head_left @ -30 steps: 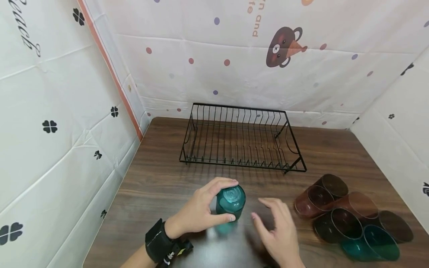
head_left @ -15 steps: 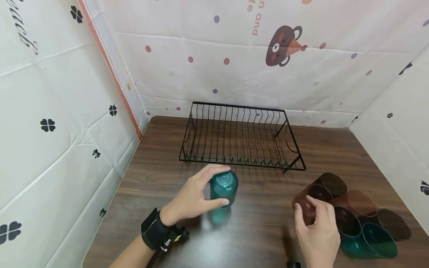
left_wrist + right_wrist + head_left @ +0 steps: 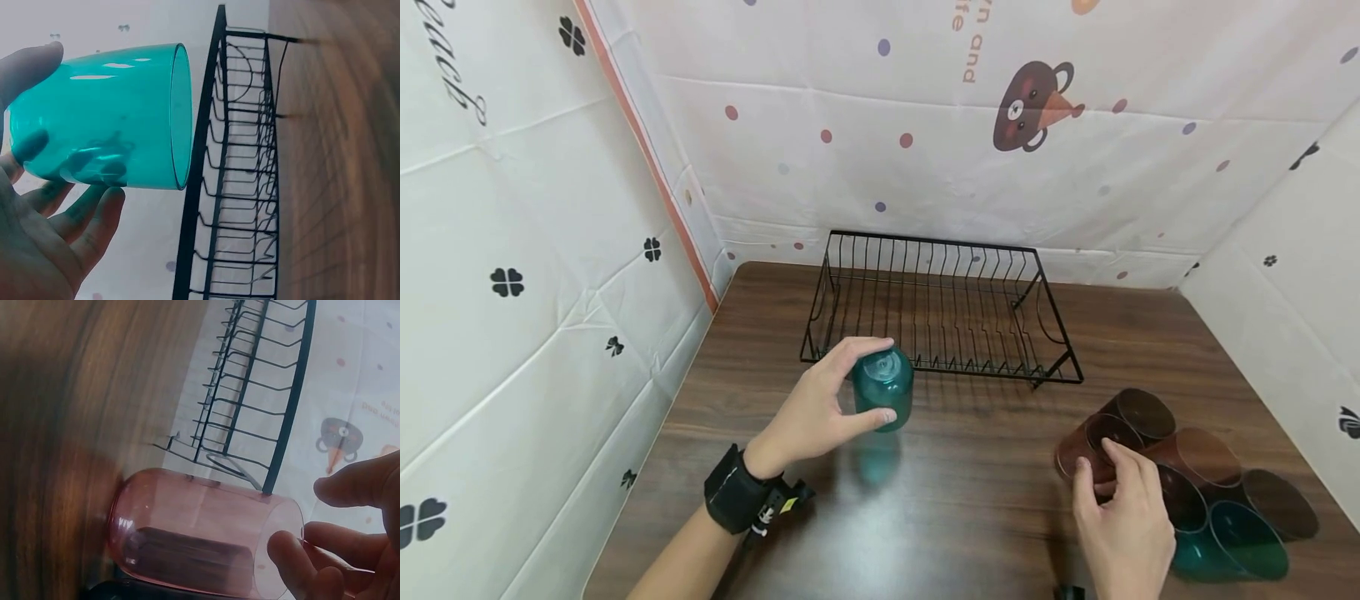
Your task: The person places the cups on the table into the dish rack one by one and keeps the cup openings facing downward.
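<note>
My left hand [image 3: 808, 412] holds a teal drinking glass [image 3: 887, 400] upside down, thumb and fingers on opposite sides. It is raised over the table at the front edge of the black wire dish rack [image 3: 943, 312]. In the left wrist view the teal glass [image 3: 119, 119] has its mouth turned toward the tabletop, beside the rack's top bar. My right hand [image 3: 1127, 517] is at the rim of an upright reddish glass [image 3: 1070, 454], its fingers loosely bent. The right wrist view shows fingertips [image 3: 284, 550] overlapping the mouth of that reddish glass [image 3: 181, 500].
Several more glasses stand close together at the right: a dark one [image 3: 1144, 412] behind, a second reddish one [image 3: 1202, 454], a brown one [image 3: 1281, 504] and a teal one [image 3: 1247, 542]. Printed white sheets [image 3: 850, 100] line the table's back and sides.
My left hand has carried the teal glass up and leftward to the rack's front edge. My right hand has moved right, from beside the teal glass to the reddish glass's rim.
</note>
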### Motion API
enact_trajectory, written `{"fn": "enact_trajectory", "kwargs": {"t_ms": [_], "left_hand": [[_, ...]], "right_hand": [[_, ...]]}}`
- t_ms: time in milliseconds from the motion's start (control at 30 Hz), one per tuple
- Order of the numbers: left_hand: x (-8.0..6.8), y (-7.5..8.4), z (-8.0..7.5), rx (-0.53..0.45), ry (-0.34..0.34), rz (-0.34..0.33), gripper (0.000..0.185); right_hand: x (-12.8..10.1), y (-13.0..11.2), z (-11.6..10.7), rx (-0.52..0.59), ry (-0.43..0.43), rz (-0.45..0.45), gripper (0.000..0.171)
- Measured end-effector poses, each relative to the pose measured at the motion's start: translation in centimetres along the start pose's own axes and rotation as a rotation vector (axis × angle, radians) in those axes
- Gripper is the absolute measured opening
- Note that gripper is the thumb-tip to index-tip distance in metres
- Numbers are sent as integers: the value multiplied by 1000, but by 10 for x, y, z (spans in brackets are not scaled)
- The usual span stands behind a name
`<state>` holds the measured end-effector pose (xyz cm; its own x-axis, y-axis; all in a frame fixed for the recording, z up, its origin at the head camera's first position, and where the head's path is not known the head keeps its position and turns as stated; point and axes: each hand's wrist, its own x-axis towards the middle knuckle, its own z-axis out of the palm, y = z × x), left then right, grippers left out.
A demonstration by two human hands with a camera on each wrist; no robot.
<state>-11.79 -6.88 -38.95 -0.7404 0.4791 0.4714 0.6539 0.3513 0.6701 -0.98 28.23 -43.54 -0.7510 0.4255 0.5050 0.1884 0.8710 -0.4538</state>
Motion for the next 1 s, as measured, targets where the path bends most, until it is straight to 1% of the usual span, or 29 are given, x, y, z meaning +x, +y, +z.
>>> {"fn": "enact_trajectory", "kwargs": {"t_ms": [133, 333, 500, 733, 1000], "left_hand": [[5, -3, -5, 12, 9, 4, 79], [11, -3, -14, 17, 31, -8, 81], [15, -5, -21, 16, 40, -19, 80], [23, -12, -27, 29, 46, -42, 80], [34, -20, -35, 47, 42, -64, 78]], "right_hand": [[1, 0, 1, -25, 1, -9, 36], [0, 1, 3, -43, 2, -13, 32], [-2, 0, 5, -32, -34, 5, 31], [-2, 1, 9, -47, -112, 46, 34], [-2, -2, 9, -43, -134, 57, 29]]}}
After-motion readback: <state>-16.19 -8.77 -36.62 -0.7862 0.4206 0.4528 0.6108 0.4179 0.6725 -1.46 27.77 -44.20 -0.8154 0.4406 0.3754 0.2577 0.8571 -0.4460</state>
